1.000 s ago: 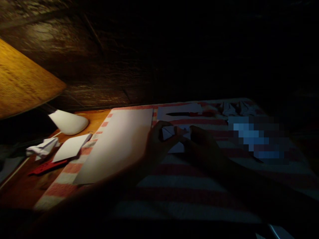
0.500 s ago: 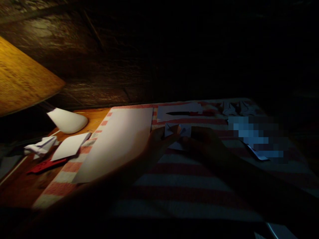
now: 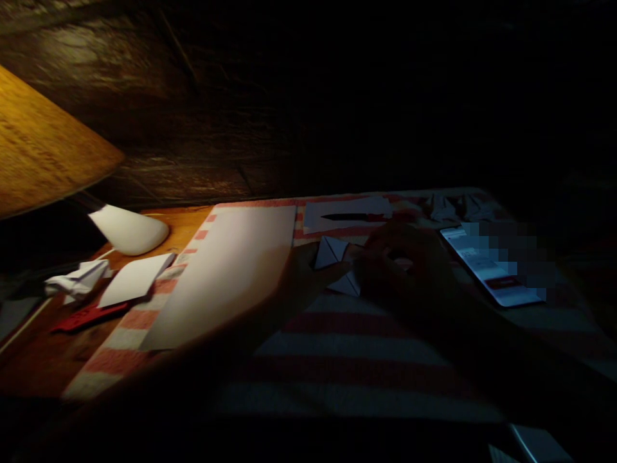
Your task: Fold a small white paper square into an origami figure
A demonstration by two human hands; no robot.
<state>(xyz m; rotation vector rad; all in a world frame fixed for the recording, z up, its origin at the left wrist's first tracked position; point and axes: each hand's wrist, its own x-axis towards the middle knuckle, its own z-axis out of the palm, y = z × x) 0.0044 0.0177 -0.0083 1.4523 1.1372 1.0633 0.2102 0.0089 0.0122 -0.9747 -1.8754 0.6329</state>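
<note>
In dim light my left hand (image 3: pixel 301 276) pinches the left side of a small folded white paper (image 3: pixel 332 257) that rests on the red-and-white striped cloth (image 3: pixel 347 347). My right hand (image 3: pixel 402 267) is curled over the paper's right side, fingers closed on it. A large white sheet (image 3: pixel 226 270) lies just left of my left hand. Only a creased triangular part of the folded paper shows between the hands.
A lamp shade (image 3: pixel 43 161) and its white base (image 3: pixel 128 231) stand at the left. A crumpled paper (image 3: pixel 77 280), a small white sheet (image 3: pixel 135 280) and a red card (image 3: pixel 87 315) lie on the wooden table. A dark pen (image 3: pixel 357 217) lies on paper behind; a lit phone (image 3: pixel 496 270) lies right.
My right hand has lifted and moved up over the paper's right side. The paper now shows a clear triangular fold. More of the phone screen at the right is visible.
</note>
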